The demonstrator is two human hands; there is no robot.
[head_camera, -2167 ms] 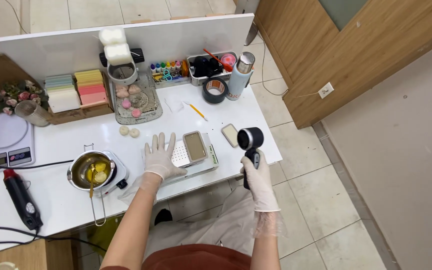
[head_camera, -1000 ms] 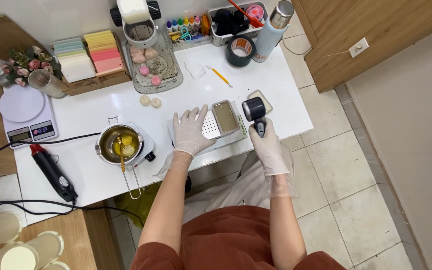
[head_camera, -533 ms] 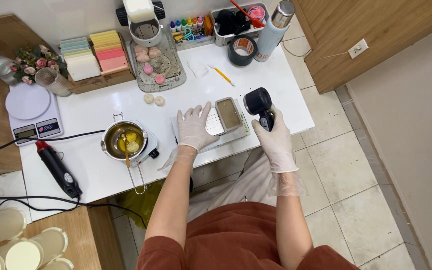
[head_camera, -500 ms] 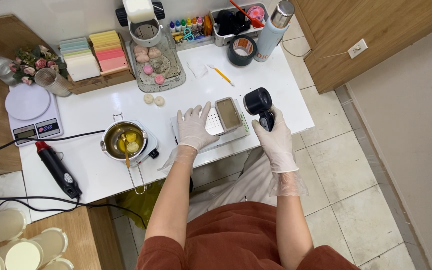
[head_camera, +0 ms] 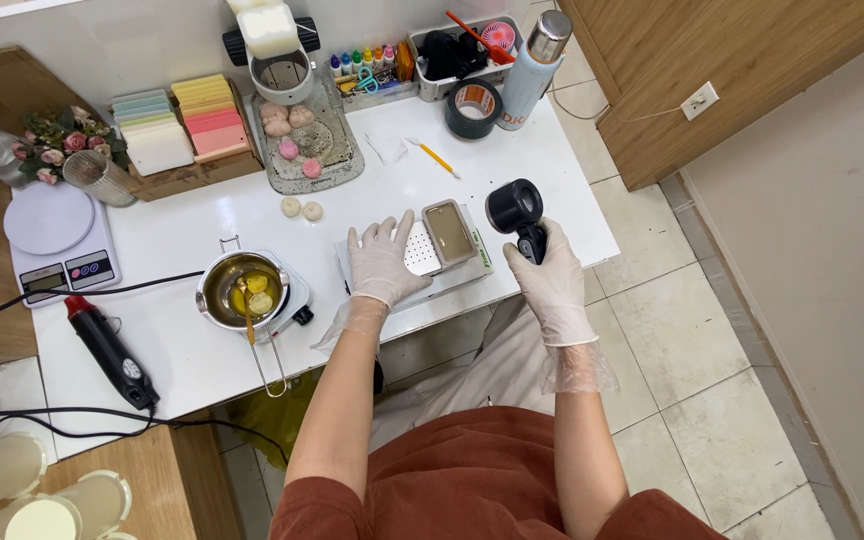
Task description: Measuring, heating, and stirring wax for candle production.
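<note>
The right hand (head_camera: pixel 552 285) (in a thin glove) grips a round black tool (head_camera: pixel 518 213); the left hand (head_camera: pixel 384 262) lies flat and open on a white perforated tray (head_camera: pixel 422 252).

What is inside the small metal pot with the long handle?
The metal pot holds yellowish liquid with pale lumps and a stick-like stirrer. Its bottom is hidden under the liquid.

The gloved left hand (head_camera: pixel 384 262) lay flat on a white tray (head_camera: pixel 414 262) near the table's (head_camera: pixel 182 225) front edge, beside a brown rectangular mould (head_camera: pixel 450 232). The gloved right hand (head_camera: pixel 552 285) gripped a black heat gun (head_camera: pixel 518 212), raised just right of the tray. A small pot (head_camera: pixel 242 290) of yellow liquid stood to the left.
</note>
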